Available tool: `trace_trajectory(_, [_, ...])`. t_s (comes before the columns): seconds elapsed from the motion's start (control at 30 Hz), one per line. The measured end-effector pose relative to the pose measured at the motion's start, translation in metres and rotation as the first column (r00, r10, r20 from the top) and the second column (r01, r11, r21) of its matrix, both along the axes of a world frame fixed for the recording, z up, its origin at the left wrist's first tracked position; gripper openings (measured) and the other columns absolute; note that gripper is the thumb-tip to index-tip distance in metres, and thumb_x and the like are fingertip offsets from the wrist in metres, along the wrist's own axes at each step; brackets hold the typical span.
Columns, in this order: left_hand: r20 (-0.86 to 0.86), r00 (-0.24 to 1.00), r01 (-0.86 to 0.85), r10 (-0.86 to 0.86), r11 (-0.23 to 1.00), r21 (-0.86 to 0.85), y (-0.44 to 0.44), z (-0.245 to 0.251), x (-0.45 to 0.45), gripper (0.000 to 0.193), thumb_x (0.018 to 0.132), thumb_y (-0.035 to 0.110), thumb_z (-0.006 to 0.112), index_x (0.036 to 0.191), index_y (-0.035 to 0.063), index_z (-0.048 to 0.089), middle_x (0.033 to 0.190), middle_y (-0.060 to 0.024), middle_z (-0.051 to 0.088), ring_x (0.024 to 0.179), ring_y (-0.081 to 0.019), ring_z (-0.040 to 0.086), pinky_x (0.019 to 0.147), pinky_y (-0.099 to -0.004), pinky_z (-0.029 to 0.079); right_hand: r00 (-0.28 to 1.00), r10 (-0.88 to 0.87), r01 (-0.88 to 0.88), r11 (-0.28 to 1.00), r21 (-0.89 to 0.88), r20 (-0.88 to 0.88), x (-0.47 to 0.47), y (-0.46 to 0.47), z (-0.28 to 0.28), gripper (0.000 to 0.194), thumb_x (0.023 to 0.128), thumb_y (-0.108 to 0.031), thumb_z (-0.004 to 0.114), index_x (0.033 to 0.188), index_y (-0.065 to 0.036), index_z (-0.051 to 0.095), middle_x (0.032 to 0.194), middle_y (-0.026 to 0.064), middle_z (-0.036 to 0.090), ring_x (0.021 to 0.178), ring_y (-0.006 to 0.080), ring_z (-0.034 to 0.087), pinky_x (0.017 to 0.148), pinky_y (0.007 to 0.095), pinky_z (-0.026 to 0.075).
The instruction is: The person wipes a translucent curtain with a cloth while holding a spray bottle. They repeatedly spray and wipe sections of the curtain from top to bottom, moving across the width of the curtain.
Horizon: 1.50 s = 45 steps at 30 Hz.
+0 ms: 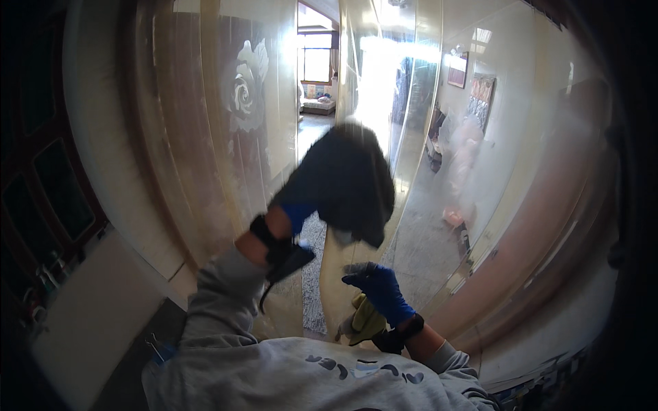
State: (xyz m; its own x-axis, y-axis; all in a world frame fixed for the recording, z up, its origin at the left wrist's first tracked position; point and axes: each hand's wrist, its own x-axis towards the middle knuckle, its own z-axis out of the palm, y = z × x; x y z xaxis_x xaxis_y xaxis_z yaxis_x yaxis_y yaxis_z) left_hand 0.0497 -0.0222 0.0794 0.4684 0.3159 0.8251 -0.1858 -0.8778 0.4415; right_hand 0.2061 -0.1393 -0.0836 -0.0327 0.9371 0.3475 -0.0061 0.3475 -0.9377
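My left hand [299,216], in a blue glove, is raised in front of a plastic strip curtain [257,169]. A large dark cloth [349,180] is in it and hides the fingers; the cloth is blurred. My right hand [378,288], also in a blue glove, is lower and to the right, with its fingers pointing left and partly bent. Nothing is seen between them. A yellow-green cloth or glove [366,319] is just below the right hand; whether it hangs from the wrist cannot be told. Both wrists wear black straps.
Clear strips hang in a doorway, the left ones with a white rose pattern [247,85]. Through them show a bright room, a grey floor [313,282] and a window [317,57]. A dark red framed door or window [64,180] is at far left. A reddish-brown frame curves along the right.
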Motion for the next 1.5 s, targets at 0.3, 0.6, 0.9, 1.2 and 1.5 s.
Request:
trace_trajectory(0.3, [0.068,0.979,-0.198,0.19,0.972,0.123,0.024,0.033,-0.008,0.047,0.085,0.014,0.058,0.126,0.0033,0.039,0.128,-0.0117,0.043,0.119,-0.0202,0.041,0.102,-0.0344,0.033,0.986,0.016,-0.006,0.998,-0.062,0.166,0.011,0.003,0.001,0.013,0.075,-0.01,0.068,0.086,-0.003,0.068,0.09,0.007,0.067,0.08,0.0113,0.063,0.072,0.0232,0.049])
trace_trajectory(0.6, [0.266,0.821,0.567,-0.505,0.667,-0.484,0.009,-0.088,0.002,0.039,0.087,0.013,0.056,0.122,0.0023,0.042,0.112,-0.0117,0.054,0.103,-0.0196,0.054,0.088,-0.0322,0.047,0.91,-0.059,0.112,0.988,-0.106,0.41,0.02,-0.004,0.013,0.057,0.068,-0.031,0.077,0.115,-0.008,0.055,0.103,0.0092,0.063,0.094,0.022,0.06,0.082,0.0287,0.045])
trace_trajectory(0.9, [-0.09,0.99,0.034,-0.108,0.805,-0.593,-0.033,-0.141,0.007,0.028,0.082,0.01,0.062,0.107,0.0045,0.052,0.098,-0.0083,0.06,0.09,-0.0178,0.058,0.078,-0.0298,0.049,0.84,0.005,0.177,0.943,-0.282,0.543,0.024,-0.002,-0.05,0.041,0.069,-0.038,0.075,0.097,-0.009,0.065,0.082,0.0064,0.067,0.072,0.0151,0.06,0.067,0.0271,0.047])
trace_trajectory(1.2, [0.061,0.947,0.319,-0.314,0.912,-0.259,-0.011,-0.051,0.002,0.038,0.087,0.012,0.055,0.121,0.0018,0.044,0.119,-0.0115,0.051,0.109,-0.0209,0.05,0.094,-0.032,0.042,0.94,0.014,0.115,0.927,-0.357,0.341,0.016,-0.009,-0.056,0.028,0.072,-0.028,0.074,0.085,-0.004,0.068,0.069,-0.0007,0.062,0.059,0.0055,0.049,0.055,0.0227,0.044])
trace_trajectory(1.5, [-0.132,0.855,-0.456,0.501,0.848,0.269,-0.01,0.007,-0.012,0.039,0.087,0.004,0.048,0.125,-0.0006,0.042,0.13,-0.0157,0.043,0.119,-0.0281,0.042,0.099,-0.0311,0.033,0.973,-0.014,0.09,0.942,-0.323,0.229,0.016,-0.006,-0.07,0.023,0.073,-0.022,0.074,0.085,-0.004,0.068,0.074,-0.0004,0.065,0.068,0.0047,0.054,0.063,0.0227,0.046])
